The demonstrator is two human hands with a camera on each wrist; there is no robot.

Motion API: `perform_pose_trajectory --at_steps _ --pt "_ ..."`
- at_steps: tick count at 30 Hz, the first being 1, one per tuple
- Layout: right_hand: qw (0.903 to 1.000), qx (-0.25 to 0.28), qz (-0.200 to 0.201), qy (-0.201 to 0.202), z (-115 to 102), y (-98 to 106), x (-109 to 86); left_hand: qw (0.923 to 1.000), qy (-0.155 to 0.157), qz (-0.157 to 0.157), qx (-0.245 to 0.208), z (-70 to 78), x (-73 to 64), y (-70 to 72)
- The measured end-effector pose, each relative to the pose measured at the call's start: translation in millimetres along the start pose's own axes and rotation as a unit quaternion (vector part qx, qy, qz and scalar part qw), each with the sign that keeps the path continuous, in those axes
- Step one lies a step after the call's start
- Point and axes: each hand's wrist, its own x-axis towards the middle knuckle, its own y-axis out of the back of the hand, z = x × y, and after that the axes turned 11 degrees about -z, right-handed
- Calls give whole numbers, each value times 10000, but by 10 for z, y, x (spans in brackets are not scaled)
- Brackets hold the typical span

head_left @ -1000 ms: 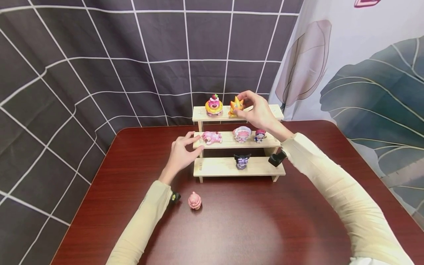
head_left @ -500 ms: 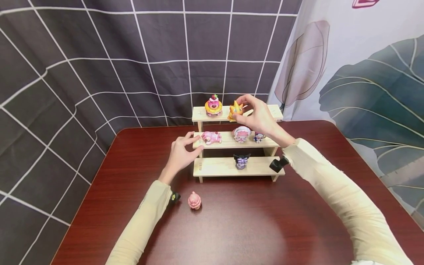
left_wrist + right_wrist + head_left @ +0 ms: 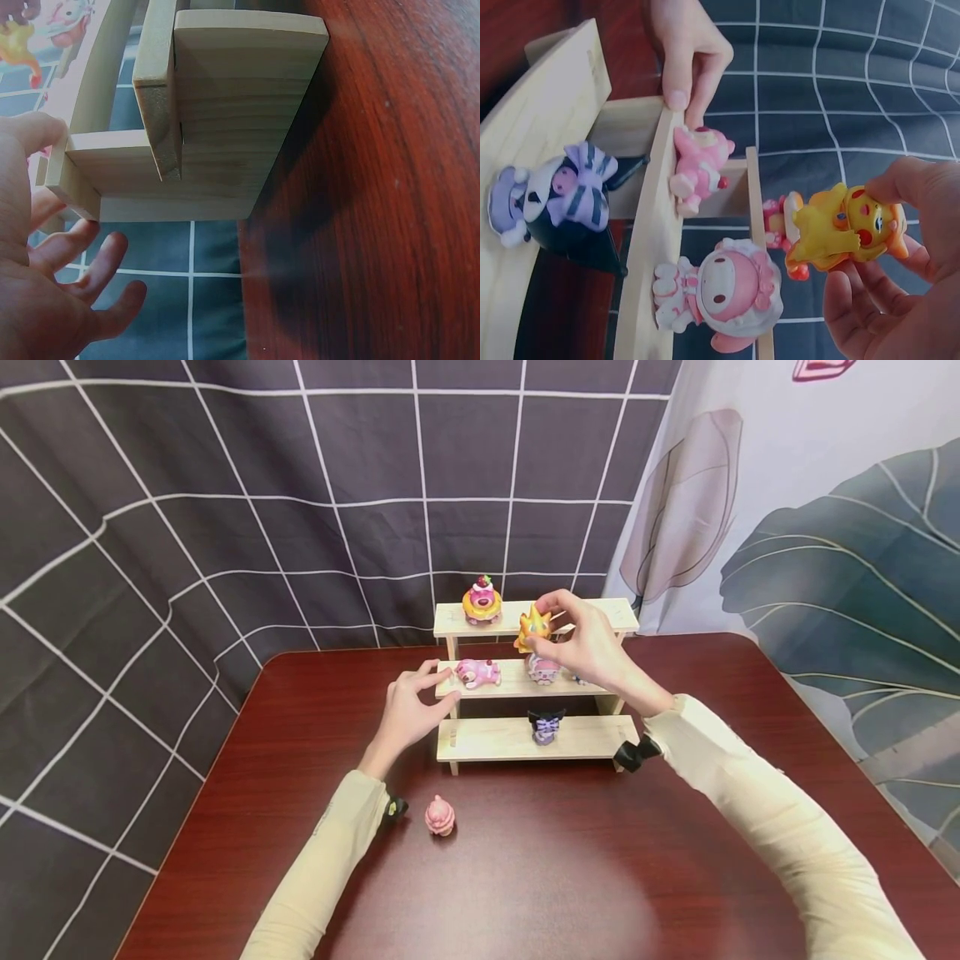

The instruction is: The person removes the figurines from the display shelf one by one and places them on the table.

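My right hand (image 3: 588,643) pinches a yellow figurine (image 3: 533,628) with pointed ears between thumb and fingers. In the head view it overlaps the top board's front edge and the white-and-pink figurine (image 3: 543,671) behind. The right wrist view shows the yellow figurine's face (image 3: 866,217) beside the thumb. My left hand (image 3: 412,706) grips the left end of the middle board of a three-tier wooden display shelf (image 3: 487,742), thumb at the front edge. Just right of those fingers lies a pink bear figurine (image 3: 478,673). A bear in a yellow ring (image 3: 482,602) stands on the top board.
A black-and-purple figurine (image 3: 545,727) stands on the lowest board. A small blue figurine (image 3: 727,343) is mostly hidden behind my right hand in the head view. On the red-brown table (image 3: 525,877), a pink swirl-shaped figurine (image 3: 439,817) stands in front of the shelf. A dark checked curtain (image 3: 360,460) hangs behind.
The yellow figurine has come off the top board, moving forward and down in my right hand. My left hand keeps its place on the middle board.
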Motion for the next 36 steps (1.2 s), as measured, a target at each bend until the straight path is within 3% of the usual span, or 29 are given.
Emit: perform_pose_trajectory --at_steps 17,29,36 --pt "9993 288 0 219 -141 -126 -213 10000 51 -42 16 6 -2 2" --pt "9994 31 72 345 -224 -219 -348 10000 71 -36 1 -4 -12 -5" --pt "9991 147 58 404 -245 -274 -422 10000 52 -27 10 9 -5 3"
